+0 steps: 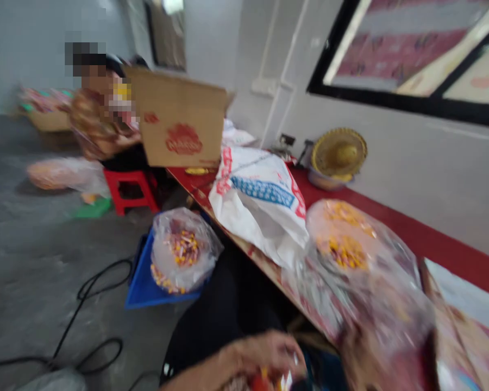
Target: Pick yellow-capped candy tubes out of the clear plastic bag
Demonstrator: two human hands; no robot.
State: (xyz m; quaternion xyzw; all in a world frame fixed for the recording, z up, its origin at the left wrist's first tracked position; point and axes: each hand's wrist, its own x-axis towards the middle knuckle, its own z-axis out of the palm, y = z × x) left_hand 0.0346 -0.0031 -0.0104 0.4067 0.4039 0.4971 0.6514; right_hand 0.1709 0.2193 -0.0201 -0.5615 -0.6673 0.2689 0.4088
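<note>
At the lower edge of the view, my left hand [271, 353] is over my lap with its fingers curled. Small red, yellow and shiny items [264, 380] lie just under it, cut off by the frame; what the fingers hold is hidden. My right hand [356, 347] is smeared by motion beside a clear plastic bag [395, 271] on the table. Many small yellow and pink pieces [346, 252] show inside that bag. Touching it, a white woven sack [264, 217] with blue and red print lies across the table edge.
A blue tub [140, 288] with a bag of pieces [185, 247] stands left of my leg. A carton [179, 119] stands beyond the sack, beside a person [101, 119] on a red stool [130, 190]. A straw hat [340, 152] rests by the wall; a black cable [71, 315] crosses the floor.
</note>
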